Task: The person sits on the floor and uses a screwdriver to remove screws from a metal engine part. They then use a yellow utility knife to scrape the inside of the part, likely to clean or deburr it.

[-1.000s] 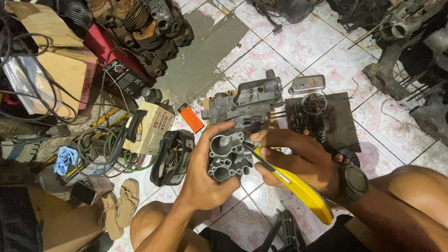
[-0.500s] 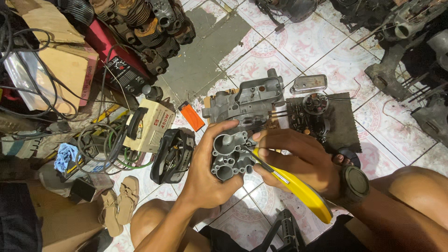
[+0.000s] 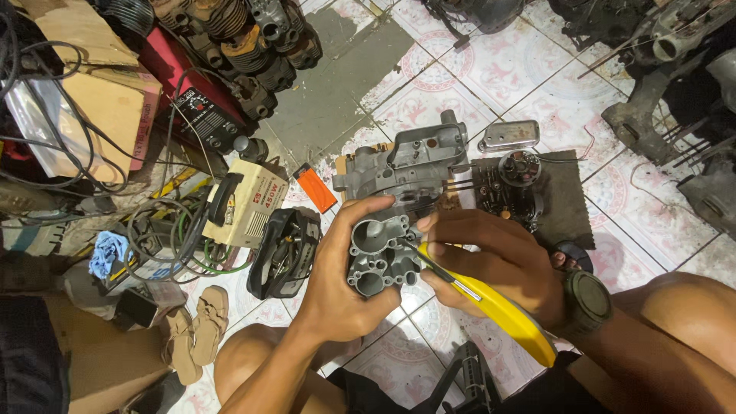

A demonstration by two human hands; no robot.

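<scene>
My left hand (image 3: 337,284) grips a grey cast-metal engine part (image 3: 381,256) with several round bores, held up over my lap. In my right hand (image 3: 498,264) is a yellow-handled tool (image 3: 498,313); its dark metal tip touches the part's right side. A dark round watch (image 3: 586,295) sits on my right wrist. Just beyond my hands a larger grey metal casing (image 3: 406,161) lies on the tiled floor.
A dark mat (image 3: 563,199) with small engine parts and a chrome cover (image 3: 509,136) lies to the right. A beige boxy device (image 3: 245,203), black case (image 3: 287,253), orange card (image 3: 316,188), cables, sandals (image 3: 195,330) and cardboard crowd the left. Engine blocks line the far edge.
The view has shifted slightly; my hands hold the part and tool in almost the same pose, with the tool tip still working at the part's side.
</scene>
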